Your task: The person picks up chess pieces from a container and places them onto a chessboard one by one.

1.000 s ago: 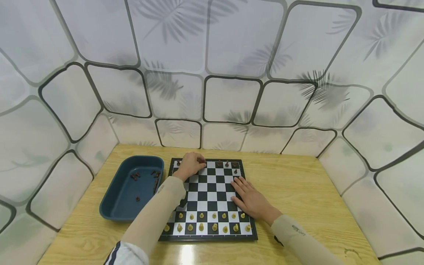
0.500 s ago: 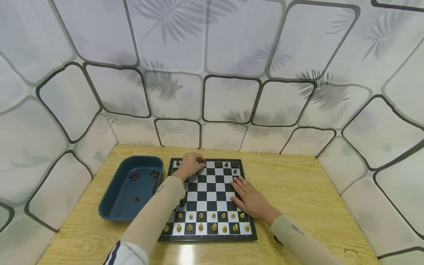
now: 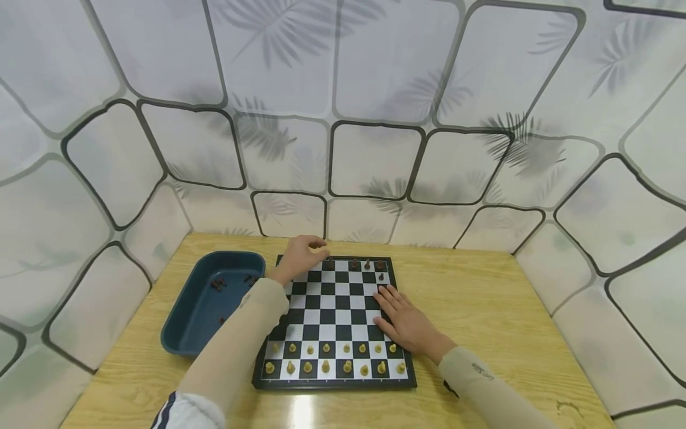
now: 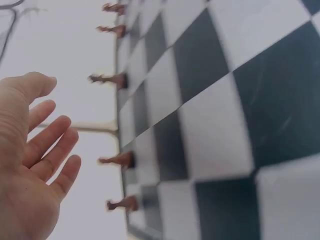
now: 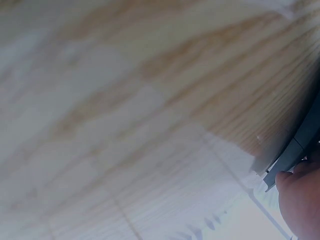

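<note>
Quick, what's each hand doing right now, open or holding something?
Left hand: open, holding nothing, near the chessboard's far edge.
Right hand: open, resting on the chessboard's right side.

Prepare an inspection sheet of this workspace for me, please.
Surface: wood-grain tabletop, dark mark near the front right.
Job's things: chessboard; yellow chess pieces in two rows at the near side; reddish-brown chess pieces at the far side, others inside the blue tub.
Clutter: nothing seen.
Grip: left grip, a bare hand, hovers by the far left edge, holding nothing visible; right grip rests on the chessboard's right side.
Cables: nothing seen.
Surroundings: leaf-patterned wall covering.
</note>
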A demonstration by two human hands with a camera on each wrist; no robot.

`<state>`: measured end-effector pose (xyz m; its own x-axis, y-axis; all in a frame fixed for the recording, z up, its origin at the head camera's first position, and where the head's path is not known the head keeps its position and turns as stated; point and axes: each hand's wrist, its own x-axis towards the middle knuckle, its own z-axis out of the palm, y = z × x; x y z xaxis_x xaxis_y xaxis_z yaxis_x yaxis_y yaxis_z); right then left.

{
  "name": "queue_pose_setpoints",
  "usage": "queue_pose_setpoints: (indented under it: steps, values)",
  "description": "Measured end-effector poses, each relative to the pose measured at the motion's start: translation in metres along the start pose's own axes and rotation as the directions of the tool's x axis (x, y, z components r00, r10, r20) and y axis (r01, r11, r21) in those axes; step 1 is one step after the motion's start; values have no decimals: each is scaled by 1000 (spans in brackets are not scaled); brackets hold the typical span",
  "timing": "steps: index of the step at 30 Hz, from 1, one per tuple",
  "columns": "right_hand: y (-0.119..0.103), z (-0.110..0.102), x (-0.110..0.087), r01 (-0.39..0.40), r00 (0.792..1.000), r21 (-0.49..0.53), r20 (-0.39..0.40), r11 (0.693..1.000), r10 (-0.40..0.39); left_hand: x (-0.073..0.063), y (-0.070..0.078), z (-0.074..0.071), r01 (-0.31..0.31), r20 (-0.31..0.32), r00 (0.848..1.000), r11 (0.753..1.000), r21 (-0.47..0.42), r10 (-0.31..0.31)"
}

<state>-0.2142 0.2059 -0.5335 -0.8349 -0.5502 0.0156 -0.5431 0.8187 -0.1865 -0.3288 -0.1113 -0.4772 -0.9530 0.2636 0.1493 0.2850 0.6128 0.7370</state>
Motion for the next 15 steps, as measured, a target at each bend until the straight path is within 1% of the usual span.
queue_pose_setpoints:
  steps: [2,5,8,11,15]
  values:
    - [0,0,0,0,1000,-1,-3,1000,0,-1,-1,-11,-14,-28,1000,1000,-5,13]
    - [-1,0,0,-6,1000,-7,6,1000,6,-5,-5,-27,-2,-48,999,1000,-8,2]
    - [-1,0,0,-17,1000,-13,25,1000,18,-12,-8,-45,22,-46,999,1000,-8,-22]
    - [-1,0,0,-16,1000,-5,18,1000,16,-19,-13,-62,44,-53,998,999,-13,-45]
    - [-3,-2,1,-12,1000,2,20,1000,12,-30,-25,-80,80,-77,994,997,-22,-81]
